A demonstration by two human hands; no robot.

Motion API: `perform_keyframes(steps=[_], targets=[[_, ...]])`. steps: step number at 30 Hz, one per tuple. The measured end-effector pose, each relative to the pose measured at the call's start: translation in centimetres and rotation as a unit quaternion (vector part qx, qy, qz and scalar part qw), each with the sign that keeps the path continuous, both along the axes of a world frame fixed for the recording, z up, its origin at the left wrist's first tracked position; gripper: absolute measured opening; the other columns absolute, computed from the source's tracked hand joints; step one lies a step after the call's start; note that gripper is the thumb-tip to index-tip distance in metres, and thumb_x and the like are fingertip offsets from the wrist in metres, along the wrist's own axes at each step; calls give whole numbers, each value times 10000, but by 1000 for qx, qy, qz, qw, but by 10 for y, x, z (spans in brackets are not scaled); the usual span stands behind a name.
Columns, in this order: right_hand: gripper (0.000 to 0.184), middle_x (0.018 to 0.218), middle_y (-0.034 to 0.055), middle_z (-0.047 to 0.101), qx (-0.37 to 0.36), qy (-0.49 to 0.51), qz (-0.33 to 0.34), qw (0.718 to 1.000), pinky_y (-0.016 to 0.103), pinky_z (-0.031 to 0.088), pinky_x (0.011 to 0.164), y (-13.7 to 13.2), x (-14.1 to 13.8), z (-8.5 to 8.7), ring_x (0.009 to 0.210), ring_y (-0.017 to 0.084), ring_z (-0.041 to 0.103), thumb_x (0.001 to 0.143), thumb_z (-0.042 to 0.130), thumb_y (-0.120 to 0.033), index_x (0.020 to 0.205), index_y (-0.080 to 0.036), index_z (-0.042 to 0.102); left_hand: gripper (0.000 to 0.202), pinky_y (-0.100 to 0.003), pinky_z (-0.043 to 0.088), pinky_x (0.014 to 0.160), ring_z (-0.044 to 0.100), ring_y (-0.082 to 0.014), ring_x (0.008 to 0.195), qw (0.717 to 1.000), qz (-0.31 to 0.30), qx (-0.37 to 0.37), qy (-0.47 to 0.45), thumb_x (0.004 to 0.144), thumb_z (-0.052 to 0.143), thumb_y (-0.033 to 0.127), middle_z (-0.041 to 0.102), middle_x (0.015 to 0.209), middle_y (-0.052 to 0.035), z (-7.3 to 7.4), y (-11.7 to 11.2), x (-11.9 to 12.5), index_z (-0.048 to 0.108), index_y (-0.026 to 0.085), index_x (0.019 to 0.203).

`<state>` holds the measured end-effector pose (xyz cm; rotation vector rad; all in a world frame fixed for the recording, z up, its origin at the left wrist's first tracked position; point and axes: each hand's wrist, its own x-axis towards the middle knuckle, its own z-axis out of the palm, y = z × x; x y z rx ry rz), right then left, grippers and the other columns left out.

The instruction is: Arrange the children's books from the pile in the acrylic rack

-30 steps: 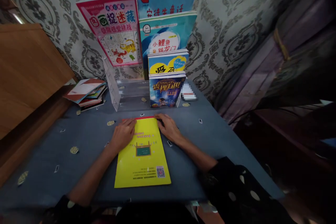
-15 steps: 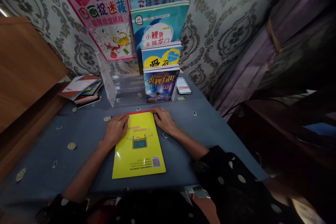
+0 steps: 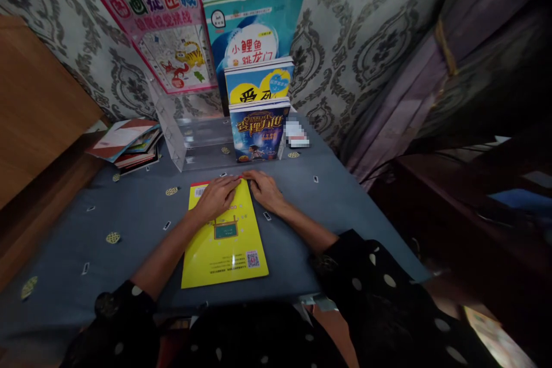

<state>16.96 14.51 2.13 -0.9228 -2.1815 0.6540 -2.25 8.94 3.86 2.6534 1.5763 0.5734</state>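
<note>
A yellow book (image 3: 224, 244) lies flat on the blue tablecloth (image 3: 129, 230), back cover up, with a red strip along its far edge. My left hand (image 3: 217, 197) rests palm down on the book's far end, fingers stretched out toward the right corner. My right hand (image 3: 264, 190) lies flat at the book's far right corner, fingers touching its edge. Both hands nearly meet at that corner. Neither hand grips anything.
A clear acrylic book stand (image 3: 194, 138) at the back holds a pink tiger book (image 3: 159, 17) and several blue and yellow books (image 3: 259, 126). A stack of thin books (image 3: 127, 146) lies at the left. Wooden furniture (image 3: 34, 109) flanks the left; curtains (image 3: 431, 69) hang on the right.
My left hand has slid rightward across the book's far end toward my right hand. The view has shifted slightly; the book stays flat.
</note>
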Motion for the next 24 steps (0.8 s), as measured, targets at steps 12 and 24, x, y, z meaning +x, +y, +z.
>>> perform_keyframes(steps=[12, 24], targets=[[424, 1152, 49, 716, -10, 16, -1, 1000, 394, 468, 1001, 1, 1, -2, 1125, 211, 613, 855, 420, -30, 1196, -210, 597, 436, -467, 331, 1124, 412, -207, 1396, 999, -18, -42, 17, 977, 371, 194, 514, 1464, -74, -3, 3, 1, 504, 205, 1392], [418, 1143, 62, 719, -3, 20, -3, 1000, 400, 476, 991, 1, 1, -3, 1108, 210, 625, 844, 412, -20, 1175, -191, 603, 467, -471, 312, 1133, 337, -214, 1438, 998, -17, -46, 36, 968, 363, 165, 497, 1481, -55, -4, 2, 0, 482, 222, 1416]])
